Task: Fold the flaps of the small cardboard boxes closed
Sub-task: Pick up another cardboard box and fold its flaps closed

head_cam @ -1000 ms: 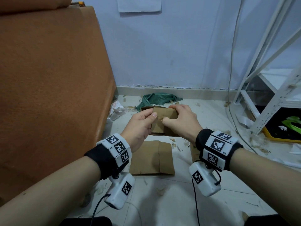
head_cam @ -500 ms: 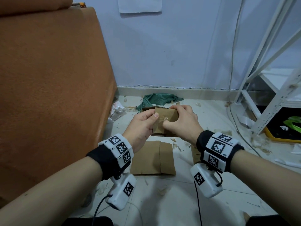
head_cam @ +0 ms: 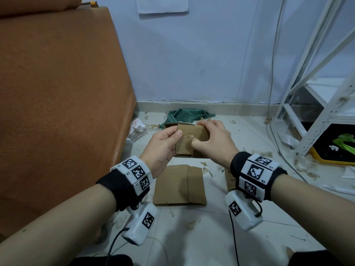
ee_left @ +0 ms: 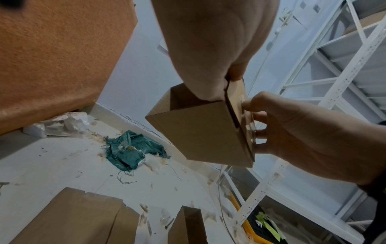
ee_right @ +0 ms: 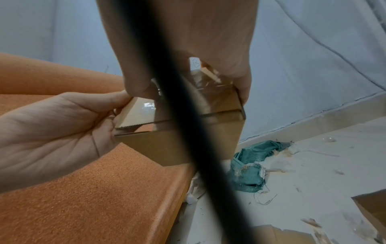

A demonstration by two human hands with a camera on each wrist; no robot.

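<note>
Both hands hold a small brown cardboard box [head_cam: 189, 140] [ee_left: 200, 130] [ee_right: 177, 142] in the air above the floor. My left hand [head_cam: 165, 144] [ee_left: 211, 54] grips its left side, thumb on the near face and fingers behind. My right hand [head_cam: 211, 141] [ee_left: 292, 132] [ee_right: 188, 41] grips the right side and presses its thumb on the near flap, where clear tape [ee_right: 144, 113] shows. In the left wrist view the box's far end [ee_left: 179, 97] is open. A black cable [ee_right: 188, 132] crosses the right wrist view and hides part of the box.
A flattened cardboard piece [head_cam: 179, 185] lies on the tiled floor below the hands, and another small box [head_cam: 229, 179] [ee_left: 185, 226] stands to its right. An orange mattress [head_cam: 57, 93] leans at the left. A green cloth [head_cam: 184, 115] lies by the wall; a white metal rack [head_cam: 317, 93] stands right.
The right thumb has slid a little along the near flap and the box has tilted slightly; both hands keep their hold and stay in about the same place.
</note>
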